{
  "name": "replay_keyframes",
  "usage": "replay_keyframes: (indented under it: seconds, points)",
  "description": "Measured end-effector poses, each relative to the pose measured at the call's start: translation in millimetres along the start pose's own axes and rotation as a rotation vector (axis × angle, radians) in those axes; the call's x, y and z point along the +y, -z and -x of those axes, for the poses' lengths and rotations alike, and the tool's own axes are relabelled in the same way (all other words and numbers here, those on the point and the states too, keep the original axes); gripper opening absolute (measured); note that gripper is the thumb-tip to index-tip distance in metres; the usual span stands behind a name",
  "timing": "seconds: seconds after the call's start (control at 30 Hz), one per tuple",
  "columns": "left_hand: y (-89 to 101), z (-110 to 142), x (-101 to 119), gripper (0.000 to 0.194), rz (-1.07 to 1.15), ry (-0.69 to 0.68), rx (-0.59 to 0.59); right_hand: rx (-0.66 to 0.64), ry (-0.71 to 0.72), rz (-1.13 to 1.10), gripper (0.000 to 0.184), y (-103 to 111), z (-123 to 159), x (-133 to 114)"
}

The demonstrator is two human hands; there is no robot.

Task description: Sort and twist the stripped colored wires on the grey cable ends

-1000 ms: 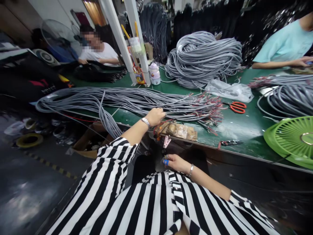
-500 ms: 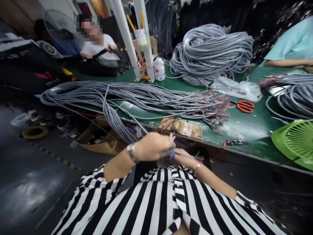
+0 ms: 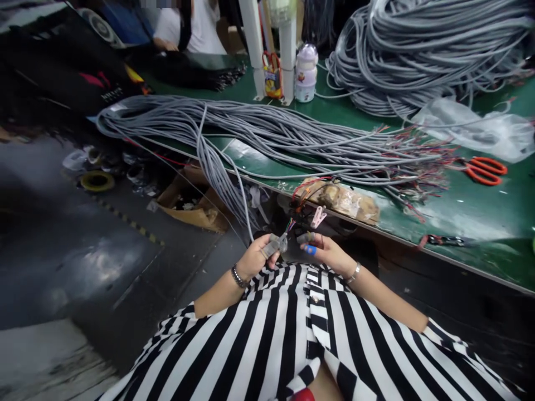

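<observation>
Green table [image 3: 493,211] carries a long grey cable bundle [image 3: 270,127], orange-handled scissors [image 3: 485,169] by its stripped ends. Left hand [image 3: 258,256] pinches one grey cable [image 3: 246,214] off the front edge, coloured wires [image 3: 290,225] showing beyond; right hand [image 3: 332,255] just beside, fingers bent, can't tell if gripping.

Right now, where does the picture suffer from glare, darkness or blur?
Head view: glare pales a patch of the dark floor; head view: the green table shows small shiny spots; head view: the black bag looks very dark; head view: the coloured wires by the left hand look too soft to count.
</observation>
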State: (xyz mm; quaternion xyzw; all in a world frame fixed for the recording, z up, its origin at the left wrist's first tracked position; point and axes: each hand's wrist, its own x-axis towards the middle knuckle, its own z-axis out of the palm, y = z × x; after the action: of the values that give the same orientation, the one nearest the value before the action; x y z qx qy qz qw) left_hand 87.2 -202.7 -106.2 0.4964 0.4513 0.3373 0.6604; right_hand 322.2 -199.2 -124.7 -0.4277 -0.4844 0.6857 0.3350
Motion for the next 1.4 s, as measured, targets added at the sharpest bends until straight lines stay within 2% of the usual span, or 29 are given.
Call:
replay_keyframes:
  seconds: [0.1, 0.2, 0.3, 0.4, 0.5, 0.6, 0.73, 0.8, 0.9, 0.97, 1.07, 1.17, 1.23, 1.3, 1.4]
  points:
    - [-1.0, 1, -4, 0.047, 0.032, 0.006, 0.024, -0.006, 0.1, 0.028, 0.06, -8, -5, -9]
    - [-5.5, -2, -5, 0.047, 0.014, 0.021, 0.008, -0.07, 0.198, 0.051, 0.067, -19, -13, -16]
    - [-7.9, -4, -3, 0.045, -0.036, 0.029, -0.031, -0.091, 0.24, 0.101, 0.06, -26, -20, -17]
    - [-5.4, -6, -2, 0.045, -0.073, 0.023, -0.061, -0.02, 0.336, 0.356, 0.037, -22, -20, -17]
    - [-0.4, -8, -3, 0.042, -0.047, 0.011, -0.092, -0.005, 0.407, 0.815, 0.022, -14, -10, -25]
    - [1.7, -10, -7, 0.04, 0.032, 0.047, -0.132, -0.016, 0.304, 1.236, 0.027, -8, 3, -35]
    - [-0.3, -16, -8, 0.042, 0.186, 0.032, -0.075, 0.018, 0.023, 1.462, 0.021, 0, 14, -39]
    - [-1.1, -18, -7, 0.044, 0.254, -0.006, -0.032, 0.095, -0.013, 1.406, 0.02, 5, 17, -37]
    - [-1.8, -20, -7, 0.044, 0.266, -0.006, -0.052, 0.2, 0.158, 1.047, 0.03, 6, 18, -32]
    - [-2.4, -20, -9, 0.044, 0.244, 0.014, -0.081, 0.198, 0.248, 0.767, 0.046, 0, 16, -29]
    - [-3.9, -19, -15, 0.045, 0.204, 0.027, -0.108, 0.127, 0.244, 0.435, 0.066, -14, 5, -24]
    - [-4.5, -18, -18, 0.045, 0.17, 0.03, -0.134, 0.053, 0.234, 0.225, 0.054, -22, -6, -20]
    - [-3.3, -17, -16, 0.045, 0.179, 0.026, -0.147, 0.0, 0.202, 0.174, 0.045, -18, -9, -18]
    - [-0.3, -16, -13, 0.047, 0.241, 0.006, -0.133, -0.034, 0.099, 0.112, 0.044, -9, -8, -15]
    - [5.5, -17, -7, 0.044, 0.366, -0.044, -0.073, 0.094, -0.024, 0.037, 0.044, 5, 1, -10]
